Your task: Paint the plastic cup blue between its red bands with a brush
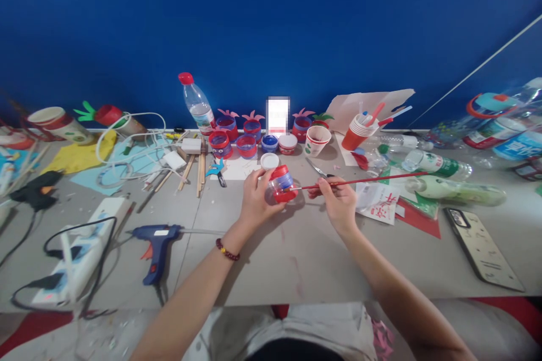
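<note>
My left hand (257,198) is wrapped round a small clear plastic cup (283,183) painted with red and blue bands, tilted on its side above the table. In my right hand (339,200) is a long red paintbrush (364,180), and its tip meets the painted side of the cup. Just behind my hands stand an open jar of blue paint (270,144), a jar with red on it (288,145) and a white lid (270,161). Several similar red and blue painted cups (247,146) are grouped to the left of the jars.
A blue glue gun (156,242) lies left of my forearm, near a white power strip (84,251). Scissors (317,168) and a paper cup (317,141) stand behind my right hand. Plastic bottles (440,164) and a phone (483,248) are on the right. A blue wall (271,28) rises behind.
</note>
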A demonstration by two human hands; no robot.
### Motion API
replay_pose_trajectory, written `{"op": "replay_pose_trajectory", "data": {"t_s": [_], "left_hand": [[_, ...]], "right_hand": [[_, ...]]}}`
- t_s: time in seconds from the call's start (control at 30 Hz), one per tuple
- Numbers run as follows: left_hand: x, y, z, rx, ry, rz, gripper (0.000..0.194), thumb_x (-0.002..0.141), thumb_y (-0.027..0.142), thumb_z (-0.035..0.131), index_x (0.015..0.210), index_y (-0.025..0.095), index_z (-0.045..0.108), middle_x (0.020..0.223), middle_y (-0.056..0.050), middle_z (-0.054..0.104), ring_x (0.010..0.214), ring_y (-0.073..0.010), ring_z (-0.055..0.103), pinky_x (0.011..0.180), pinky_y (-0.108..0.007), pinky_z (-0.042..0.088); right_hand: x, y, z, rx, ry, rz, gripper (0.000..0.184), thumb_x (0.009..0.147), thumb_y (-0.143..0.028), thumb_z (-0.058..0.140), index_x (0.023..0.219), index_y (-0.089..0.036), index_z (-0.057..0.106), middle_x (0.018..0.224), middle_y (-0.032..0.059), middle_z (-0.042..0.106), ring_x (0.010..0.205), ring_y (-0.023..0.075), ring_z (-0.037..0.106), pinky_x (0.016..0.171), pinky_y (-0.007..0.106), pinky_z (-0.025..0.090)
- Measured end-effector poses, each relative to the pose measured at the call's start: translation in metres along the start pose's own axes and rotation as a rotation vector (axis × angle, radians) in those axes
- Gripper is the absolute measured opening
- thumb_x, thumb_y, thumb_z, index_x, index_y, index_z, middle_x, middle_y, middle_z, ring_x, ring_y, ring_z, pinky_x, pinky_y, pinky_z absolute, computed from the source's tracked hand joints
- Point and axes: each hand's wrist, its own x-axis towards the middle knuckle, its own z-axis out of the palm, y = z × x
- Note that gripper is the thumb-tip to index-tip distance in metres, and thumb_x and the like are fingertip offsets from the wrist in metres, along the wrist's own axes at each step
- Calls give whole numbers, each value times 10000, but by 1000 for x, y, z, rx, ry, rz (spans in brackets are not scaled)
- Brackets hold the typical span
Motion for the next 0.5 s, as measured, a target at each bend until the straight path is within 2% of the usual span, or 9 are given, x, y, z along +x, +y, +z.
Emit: {"op": "replay_pose_trajectory", "data": {"t_s": [0.5], "left_hand": [[3,5,-6,-4,17,22,811,648,366,820,1349,238,434,1252,-111,481,1194,-302,514,1028,-472,455]], "right_hand": [[7,-5,-3,-86,71,-22,330,777,-490,726,733,-192,591,569,6,709,498,163,690,534,272,591]]}}
